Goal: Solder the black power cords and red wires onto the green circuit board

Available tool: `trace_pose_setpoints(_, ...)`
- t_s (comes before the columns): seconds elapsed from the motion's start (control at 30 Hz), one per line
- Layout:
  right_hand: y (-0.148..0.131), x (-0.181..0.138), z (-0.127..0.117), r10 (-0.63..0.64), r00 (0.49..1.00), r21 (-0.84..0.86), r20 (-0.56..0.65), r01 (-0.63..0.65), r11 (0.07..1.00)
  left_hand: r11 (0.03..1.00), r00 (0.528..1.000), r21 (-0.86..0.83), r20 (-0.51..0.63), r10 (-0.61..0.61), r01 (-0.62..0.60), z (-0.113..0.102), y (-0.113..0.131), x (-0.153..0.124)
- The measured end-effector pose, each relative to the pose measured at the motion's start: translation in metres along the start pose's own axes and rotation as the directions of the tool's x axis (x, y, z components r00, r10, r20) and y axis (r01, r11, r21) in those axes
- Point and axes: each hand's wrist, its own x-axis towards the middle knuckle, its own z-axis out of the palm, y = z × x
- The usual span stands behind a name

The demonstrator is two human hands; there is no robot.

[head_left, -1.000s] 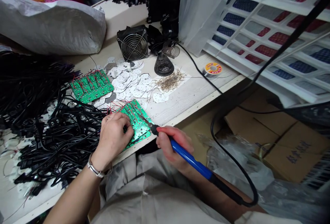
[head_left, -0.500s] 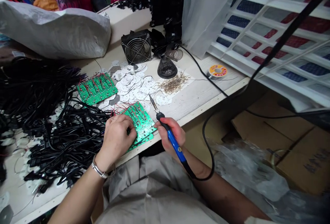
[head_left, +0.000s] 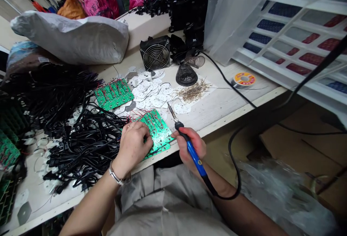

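My right hand (head_left: pixel 191 147) is closed around the blue handle of a soldering iron (head_left: pixel 194 155). Its metal tip points up and away, just past the right side of a green circuit board (head_left: pixel 156 129). Thin red wires stand along that board's far left side, and another board lies partly under it at the table's front edge. Over the board's left side rests my left hand (head_left: pixel 135 142), fingers curled and closed. Its fingertips are hidden, so what they pinch cannot be made out. A second wired green board (head_left: pixel 114 94) lies farther back.
Black cables (head_left: pixel 89 145) pile up on the left. White cut plates (head_left: pixel 151 91), a small fan (head_left: pixel 155 54), an iron stand (head_left: pixel 187 75), wire clippings (head_left: pixel 193 91) and a solder spool (head_left: pixel 244 79) lie beyond. A white rack (head_left: pixel 260 58) stands right; the iron's cord crosses the table edge.
The camera view has swung left, so the scene sits farther right and more green boards show at the left edge. Both hands keep nearly the same pose over the board.
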Motion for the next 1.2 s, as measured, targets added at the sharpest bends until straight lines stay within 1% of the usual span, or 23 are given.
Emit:
trace_pose_setpoints(0.33,0.0,0.0,-0.001,0.006,1.0,-0.027,-0.012,-0.006,1.0,1.0,1.0,0.028,0.011,0.009,-0.009,0.002,0.005,-0.001)
trace_pose_setpoints(0.4,0.003,-0.004,-0.002,0.03,1.0,-0.017,0.001,-0.03,0.999,0.999,0.999,0.019,0.03,0.04,-0.04,-0.002,0.006,-0.005)
trace_pose_setpoints(0.47,0.009,-0.007,-0.003,0.052,0.999,0.009,-0.011,-0.051,0.999,0.996,0.995,-0.009,0.033,0.09,-0.09,-0.013,0.002,-0.008)
trace_pose_setpoints(0.5,0.013,-0.009,-0.003,0.04,0.999,0.033,-0.019,-0.039,0.999,0.995,0.995,-0.02,0.02,0.098,-0.098,-0.023,-0.005,-0.008)
trace_pose_setpoints(0.53,0.016,-0.01,-0.003,0.027,0.999,0.051,-0.034,-0.025,0.998,0.997,0.997,-0.016,-0.002,0.078,-0.078,-0.035,-0.014,-0.007)
trace_pose_setpoints(0.57,0.018,-0.01,-0.002,0.025,0.999,0.058,-0.025,-0.024,0.998,1.0,0.999,0.007,-0.031,0.024,-0.024,-0.05,-0.027,-0.004)
trace_pose_setpoints(0.6,0.019,-0.01,-0.002,0.019,1.0,0.067,-0.022,-0.017,0.998,0.996,0.996,0.05,-0.061,-0.069,0.072,-0.066,-0.044,0.001)
trace_pose_setpoints(0.63,0.02,-0.01,-0.002,0.013,1.0,0.071,-0.017,-0.011,0.997,0.972,0.977,0.12,-0.093,-0.193,0.203,-0.082,-0.063,0.007)
trace_pose_setpoints(0.67,0.019,-0.009,-0.002,0.007,1.0,0.072,-0.013,-0.006,0.997,0.915,0.936,0.206,-0.125,-0.328,0.348,-0.097,-0.085,0.014)
trace_pose_setpoints(0.7,0.018,-0.008,-0.001,0.0,1.0,0.071,-0.016,0.001,0.998,0.832,0.878,0.282,-0.133,-0.46,0.479,-0.109,-0.107,0.023)
trace_pose_setpoints(0.73,0.016,-0.007,-0.001,-0.006,1.0,0.064,-0.024,0.007,0.998,0.752,0.812,0.326,-0.109,-0.573,0.574,-0.117,-0.129,0.031)
trace_pose_setpoints(0.77,0.015,-0.006,0.0,-0.011,0.999,0.055,-0.037,0.013,0.998,0.727,0.785,0.332,-0.075,-0.615,0.601,-0.121,-0.149,0.04)
trace_pose_setpoints(0.8,0.013,-0.006,0.0,-0.016,0.999,0.048,-0.043,0.018,0.999,0.726,0.778,0.331,-0.041,-0.627,0.603,-0.122,-0.167,0.048)
trace_pose_setpoints(0.87,0.011,-0.005,0.001,-0.031,0.998,0.051,-0.045,0.033,0.998,0.738,0.777,0.314,0.003,-0.63,0.597,-0.114,-0.191,0.059)
trace_pose_setpoints(0.97,0.012,-0.004,0.001,-0.046,0.998,0.068,-0.032,0.048,0.997,0.76,0.789,0.278,0.011,-0.614,0.588,-0.1,-0.208,0.065)
trace_pose_setpoints(1.03,0.013,-0.004,0.0,-0.041,0.999,0.057,-0.03,0.043,0.997,0.77,0.799,0.254,-0.023,-0.6,0.586,-0.102,-0.211,0.061)
trace_pose_setpoints(1.07,0.014,-0.004,0.0,-0.039,0.999,0.048,-0.026,0.04,0.998,0.771,0.804,0.246,-0.06,-0.592,0.587,-0.107,-0.21,0.057)
trace_pose_setpoints(1.13,0.015,-0.005,0.001,-0.036,0.999,0.036,-0.039,0.037,0.999,0.775,0.809,0.233,-0.159,-0.566,0.588,-0.125,-0.2,0.045)
trace_pose_setpoints(1.2,0.014,-0.006,0.002,-0.029,0.998,0.029,-0.059,0.03,0.999,0.793,0.82,0.233,-0.278,-0.501,0.563,-0.144,-0.181,0.03)
